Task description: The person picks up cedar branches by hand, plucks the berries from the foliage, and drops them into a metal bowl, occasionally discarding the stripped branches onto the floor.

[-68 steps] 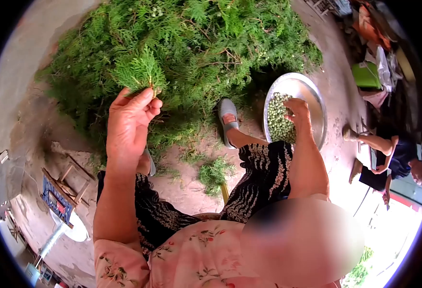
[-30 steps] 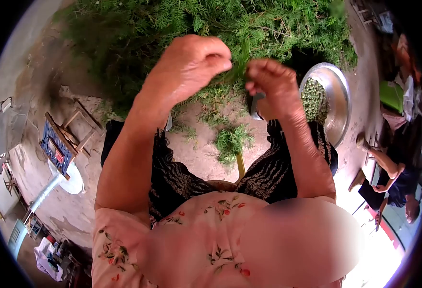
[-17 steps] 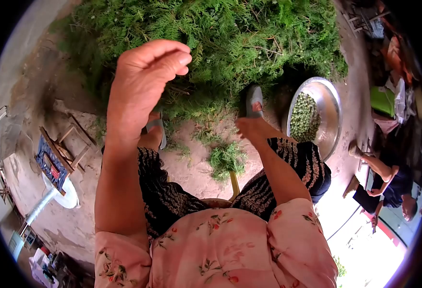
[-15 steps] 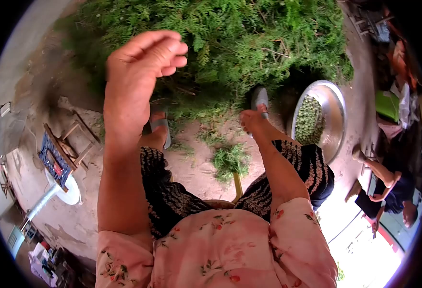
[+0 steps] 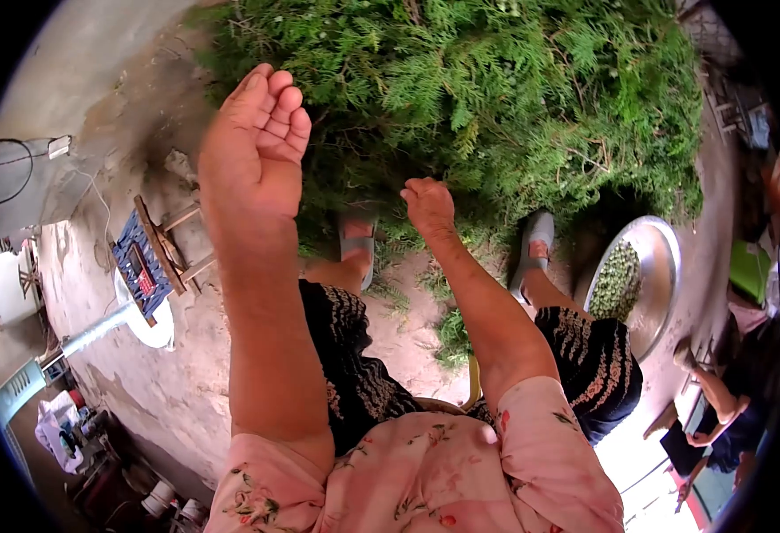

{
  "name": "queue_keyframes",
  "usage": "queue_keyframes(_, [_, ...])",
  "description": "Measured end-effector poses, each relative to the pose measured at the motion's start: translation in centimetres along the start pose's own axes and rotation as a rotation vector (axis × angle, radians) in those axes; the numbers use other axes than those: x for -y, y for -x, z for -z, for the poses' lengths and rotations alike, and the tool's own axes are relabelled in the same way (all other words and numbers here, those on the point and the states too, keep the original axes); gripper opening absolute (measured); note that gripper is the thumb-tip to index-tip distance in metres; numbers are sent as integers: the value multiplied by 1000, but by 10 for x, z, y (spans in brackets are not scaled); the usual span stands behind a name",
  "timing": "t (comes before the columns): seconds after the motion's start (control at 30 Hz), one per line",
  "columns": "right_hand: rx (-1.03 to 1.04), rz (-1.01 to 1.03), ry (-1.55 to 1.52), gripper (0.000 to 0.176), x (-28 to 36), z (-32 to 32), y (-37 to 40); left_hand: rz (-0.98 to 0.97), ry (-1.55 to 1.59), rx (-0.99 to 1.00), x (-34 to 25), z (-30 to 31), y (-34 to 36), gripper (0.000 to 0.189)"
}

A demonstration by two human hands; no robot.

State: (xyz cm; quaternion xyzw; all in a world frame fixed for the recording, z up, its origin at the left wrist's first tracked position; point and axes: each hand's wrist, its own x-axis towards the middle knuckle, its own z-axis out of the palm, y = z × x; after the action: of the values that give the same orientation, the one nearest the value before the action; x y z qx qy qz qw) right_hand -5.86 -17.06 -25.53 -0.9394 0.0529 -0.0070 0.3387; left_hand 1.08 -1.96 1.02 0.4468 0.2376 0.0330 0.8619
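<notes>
Green conifer branches (image 5: 496, 98) lay in a broad heap across the top of the head view, on the floor beyond the person's feet. They looked light and springy, soft at the flat, scaly tips and stiffer along the thin brown stems; a woody stem seemed the surest hold, as the tips would probably bend or tear.

The left hand (image 5: 261, 147) was raised in front of the heap, palm showing, fingers loosely bent and not pinching anything visible. The right hand (image 5: 430, 206) was at the heap's near edge, fingers drawn together; whether they pinched a sprig could not be told.

To the right, beyond the right foot, a shiny metal basin (image 5: 654, 293) held small green cones (image 5: 616, 284), gathered toward its left side. The cones looked firm, light and likely to roll, easiest to take between fingertips or by the scoop; the basin looked rigid, best gripped by its rim.

Counted, there were one heap, its branches too tangled to number; one basin; dozens of cones, too many to count exactly; one small clump of sprigs (image 5: 452, 338) between the legs; two grey shoes; and, at far right, one other person (image 5: 718, 404).
</notes>
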Motion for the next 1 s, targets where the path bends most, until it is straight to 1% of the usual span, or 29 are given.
queue_keyframes(0.03, [138,6,115,12,7,0,-4,12,57,-20,-4,2,-2,18])
queue_keyframes(0.17, [196,-13,198,15,33,-10,-3,2,118,-60,-19,12,-6,17])
queue_keyframes(0.23, [-13,-243,91,18,39,-19,-8,-52,129,-126,-29,19,-10,18])
queue_keyframes(0.27, [-8,-227,91,18,41,-21,-12,-63,137,-135,-33,25,-11,18])
queue_keyframes(0.33, [-331,35,-95,17,40,-22,-24,-83,233,-138,-41,35,-15,15])
queue_keyframes(0.37, [-348,48,-184,20,49,-15,-32,-91,240,-145,-44,40,-17,15])
queue_keyframes(0.4, [-342,57,-184,20,59,-6,-42,-95,271,-156,-47,45,-19,13])
queue_keyframes(0.47, [-452,222,-102,22,72,7,-60,-106,311,-171,-54,53,-21,12])
queue_keyframes(0.5, [-314,146,-18,23,70,9,-64,-102,337,-164,-56,55,-22,11])
queue_keyframes(0.53, [-310,154,-13,23,50,2,-70,-93,363,-156,-57,56,-22,11])
queue_keyframes(0.57, [-46,157,152,22,17,-12,-79,-94,372,-158,-57,56,-22,11])
queue_keyframes(0.6, [214,158,314,22,2,-21,-86,-83,386,-161,-58,57,-23,12])
queue_keyframes(0.63, [180,30,234,16,25,1,-81,-71,401,-165,-58,56,-23,12])
queue_keyframes(0.67, [176,37,242,16,31,12,-77,-73,412,-162,-58,56,-23,12])
queue_keyframes(0.73, [31,230,-37,13,37,30,-69,-78,398,-126,-56,54,-23,13])
queue_keyframes(0.77, [27,232,-28,13,47,40,-62,-76,406,-122,-55,53,-23,13])
queue_keyframes(0.83, [40,299,-129,9,71,56,-50,-53,393,-80,-53,50,-23,15])
queue_keyframes(0.93, [4,313,-137,10,87,73,-46,-10,457,-91,-53,50,-22,14])
queue_keyframes(1.0, [-25,298,-169,10,88,80,-50,-29,452,-104,-55,52,-21,15])
